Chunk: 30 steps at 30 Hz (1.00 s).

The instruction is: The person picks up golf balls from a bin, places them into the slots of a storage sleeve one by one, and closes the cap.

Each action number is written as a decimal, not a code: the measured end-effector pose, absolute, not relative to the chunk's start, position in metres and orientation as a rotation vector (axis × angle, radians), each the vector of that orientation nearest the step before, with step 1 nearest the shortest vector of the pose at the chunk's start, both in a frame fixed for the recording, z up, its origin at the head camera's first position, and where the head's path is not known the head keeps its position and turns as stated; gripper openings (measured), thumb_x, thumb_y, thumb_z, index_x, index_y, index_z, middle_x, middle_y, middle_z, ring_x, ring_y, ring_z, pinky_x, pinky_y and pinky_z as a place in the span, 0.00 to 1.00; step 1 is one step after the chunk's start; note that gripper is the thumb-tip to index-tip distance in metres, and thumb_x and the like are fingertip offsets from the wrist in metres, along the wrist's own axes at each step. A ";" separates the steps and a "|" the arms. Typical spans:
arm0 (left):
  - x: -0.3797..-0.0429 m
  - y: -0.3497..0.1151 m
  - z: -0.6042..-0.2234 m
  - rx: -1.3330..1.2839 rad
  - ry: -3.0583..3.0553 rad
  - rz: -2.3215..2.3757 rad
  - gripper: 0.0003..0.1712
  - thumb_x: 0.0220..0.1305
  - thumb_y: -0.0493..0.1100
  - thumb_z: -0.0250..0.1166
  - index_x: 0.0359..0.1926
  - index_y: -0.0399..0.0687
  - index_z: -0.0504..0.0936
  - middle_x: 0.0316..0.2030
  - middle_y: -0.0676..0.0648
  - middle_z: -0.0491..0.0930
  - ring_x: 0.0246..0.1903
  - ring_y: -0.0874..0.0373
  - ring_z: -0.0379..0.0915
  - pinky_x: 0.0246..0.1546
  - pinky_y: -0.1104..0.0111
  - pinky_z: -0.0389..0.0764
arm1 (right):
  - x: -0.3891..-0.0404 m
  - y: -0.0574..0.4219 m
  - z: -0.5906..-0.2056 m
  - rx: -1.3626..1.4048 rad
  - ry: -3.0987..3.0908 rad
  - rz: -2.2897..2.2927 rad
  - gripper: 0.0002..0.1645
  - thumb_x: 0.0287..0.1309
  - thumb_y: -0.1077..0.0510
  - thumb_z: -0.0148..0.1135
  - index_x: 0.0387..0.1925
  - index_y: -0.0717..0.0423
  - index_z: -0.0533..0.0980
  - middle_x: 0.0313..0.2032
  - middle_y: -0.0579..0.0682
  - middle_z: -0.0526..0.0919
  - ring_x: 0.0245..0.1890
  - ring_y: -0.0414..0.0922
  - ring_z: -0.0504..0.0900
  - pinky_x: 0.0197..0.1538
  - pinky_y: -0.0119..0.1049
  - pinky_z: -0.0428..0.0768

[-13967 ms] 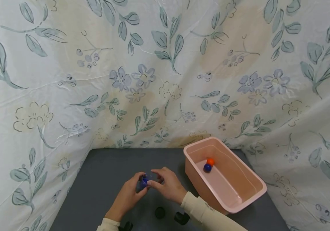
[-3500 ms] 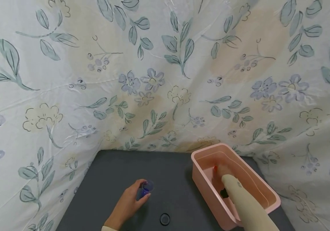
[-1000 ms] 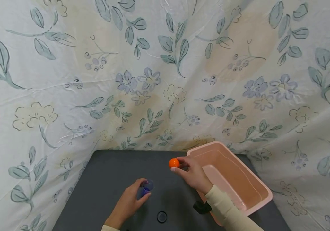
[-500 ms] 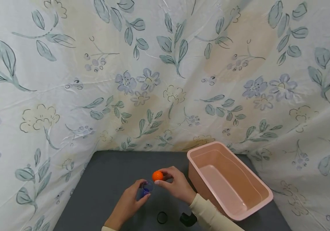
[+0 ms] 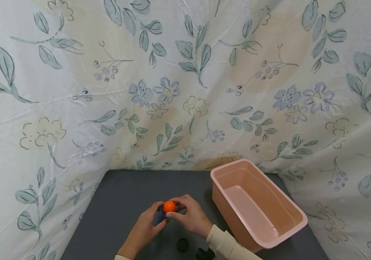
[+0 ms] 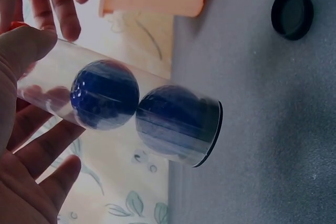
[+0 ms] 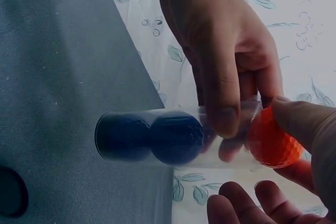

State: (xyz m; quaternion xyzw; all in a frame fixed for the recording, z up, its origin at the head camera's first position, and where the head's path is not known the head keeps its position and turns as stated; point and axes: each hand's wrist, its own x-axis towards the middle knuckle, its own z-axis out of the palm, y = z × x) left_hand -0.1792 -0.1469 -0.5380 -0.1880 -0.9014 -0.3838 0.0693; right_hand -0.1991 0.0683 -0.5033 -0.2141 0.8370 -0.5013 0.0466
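My left hand [image 5: 143,224] grips a clear tube [image 7: 210,156] near its mouth, thumb on one side and fingers on the other. Two dark blue golf balls [image 6: 105,95] lie one behind the other toward the tube's capped far end. An orange golf ball [image 5: 169,206] is at the tube's open mouth, its near side seemingly just inside the rim in the right wrist view. My right hand [image 5: 193,217] pinches that orange ball between thumb and fingers. In the left wrist view the orange ball is mostly hidden behind the left thumb.
A pink plastic bin [image 5: 250,213] stands on the right of the dark grey table [image 5: 123,184]. One loose black cap [image 5: 182,245] lies on the table in front of the hands. Floral cloth [image 5: 159,108] hangs at the back and sides.
Out of the bin, my right hand has carried the orange ball left and down to the tube's mouth. The left hand has held the tube in about the same place.
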 end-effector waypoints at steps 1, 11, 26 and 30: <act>-0.179 -0.147 -0.538 -0.562 -2.716 -1.159 0.27 0.67 0.47 0.73 0.63 0.51 0.75 0.55 0.49 0.84 0.52 0.57 0.83 0.51 0.57 0.86 | -0.199 0.067 -0.504 -0.651 2.551 -1.532 0.23 0.62 0.42 0.73 0.57 0.42 0.84 0.45 0.44 0.80 0.41 0.36 0.84 0.47 0.31 0.85; -0.179 -0.146 -0.537 -0.588 -2.705 -1.131 0.28 0.64 0.41 0.74 0.62 0.49 0.74 0.55 0.49 0.84 0.52 0.56 0.83 0.52 0.56 0.86 | -0.195 0.065 -0.506 -0.633 2.560 -1.506 0.28 0.62 0.43 0.74 0.60 0.48 0.82 0.48 0.50 0.80 0.43 0.46 0.86 0.43 0.28 0.85; -0.179 -0.149 -0.545 -0.464 -2.710 -1.126 0.28 0.62 0.46 0.77 0.60 0.56 0.76 0.51 0.53 0.86 0.49 0.59 0.85 0.50 0.57 0.86 | -0.192 0.077 -0.511 -0.605 2.739 -1.340 0.40 0.65 0.32 0.65 0.73 0.42 0.71 0.68 0.53 0.74 0.65 0.53 0.77 0.63 0.58 0.80; -0.180 -0.150 -0.549 -0.414 -2.720 -1.055 0.29 0.59 0.48 0.79 0.59 0.55 0.78 0.50 0.54 0.84 0.47 0.61 0.83 0.48 0.61 0.86 | -0.191 0.080 -0.516 -0.585 2.769 -1.298 0.41 0.65 0.32 0.65 0.74 0.41 0.69 0.74 0.57 0.67 0.72 0.60 0.70 0.66 0.64 0.75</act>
